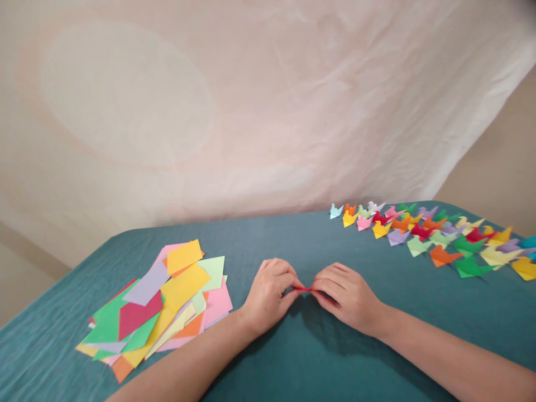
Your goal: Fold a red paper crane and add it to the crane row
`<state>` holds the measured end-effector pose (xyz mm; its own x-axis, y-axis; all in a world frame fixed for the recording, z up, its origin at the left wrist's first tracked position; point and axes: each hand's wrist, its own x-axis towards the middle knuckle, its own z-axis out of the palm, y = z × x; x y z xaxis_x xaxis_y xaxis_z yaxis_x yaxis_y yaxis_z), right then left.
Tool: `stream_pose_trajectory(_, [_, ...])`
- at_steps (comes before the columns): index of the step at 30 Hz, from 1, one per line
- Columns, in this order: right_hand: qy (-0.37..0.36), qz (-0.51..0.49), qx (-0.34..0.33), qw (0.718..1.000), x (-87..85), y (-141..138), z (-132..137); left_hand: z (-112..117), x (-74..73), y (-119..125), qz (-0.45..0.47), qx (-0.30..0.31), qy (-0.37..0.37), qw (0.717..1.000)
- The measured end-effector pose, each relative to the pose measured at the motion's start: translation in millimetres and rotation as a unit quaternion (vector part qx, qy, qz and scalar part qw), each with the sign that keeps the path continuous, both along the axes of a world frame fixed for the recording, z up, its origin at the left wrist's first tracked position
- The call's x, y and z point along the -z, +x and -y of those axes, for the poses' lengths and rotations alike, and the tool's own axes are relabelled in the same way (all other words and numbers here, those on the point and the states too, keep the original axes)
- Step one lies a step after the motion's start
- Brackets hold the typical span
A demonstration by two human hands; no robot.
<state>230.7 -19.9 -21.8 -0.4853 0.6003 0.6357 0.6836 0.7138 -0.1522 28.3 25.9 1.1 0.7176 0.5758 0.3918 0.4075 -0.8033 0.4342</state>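
A small piece of red paper (307, 289) is pinched between my two hands just above the table, near the middle of the view. My left hand (271, 290) grips its left end between thumb and fingers. On the other end, the thumb and fingertips of my right hand (348, 297) are closed. Only a thin red strip shows between the fingertips; the rest of the paper is hidden, so its folded shape cannot be made out.
Loose sheets of coloured paper (186, 287) lie in an overlapping pile on the left of the teal-covered table (268, 240). Rows of folded paper birds (446, 255) in many colours stand at the right. A pale cloth (268, 111) hangs behind the table.
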Motion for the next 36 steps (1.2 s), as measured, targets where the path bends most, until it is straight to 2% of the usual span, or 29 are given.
stream_pose_trajectory(7, [0.048,0.096,0.027,0.994,-4.5,-1.3,3.9,2.8,-3.1,-1.6,-0.007,0.023,0.061,0.998])
stream_pose_trajectory(17, [0.050,0.185,0.075,0.979,-1.5,-4.6,6.5,1.2,-0.7,-0.9,-0.080,0.045,0.101,0.991])
stream_pose_trajectory(24, [-0.015,0.174,0.075,0.982,-0.3,-7.0,8.6,-1.3,3.3,-0.7,-0.126,0.055,0.094,0.986])
stream_pose_trajectory(29, [-0.088,0.134,0.069,0.985,-4.2,-5.5,8.5,-2.2,-0.4,-1.8,-0.144,0.076,0.068,0.984])
stream_pose_trajectory(36, [-0.231,0.005,0.044,0.972,-5.7,1.6,1.4,-1.5,-3.8,-1.9,-0.143,0.083,0.040,0.985])
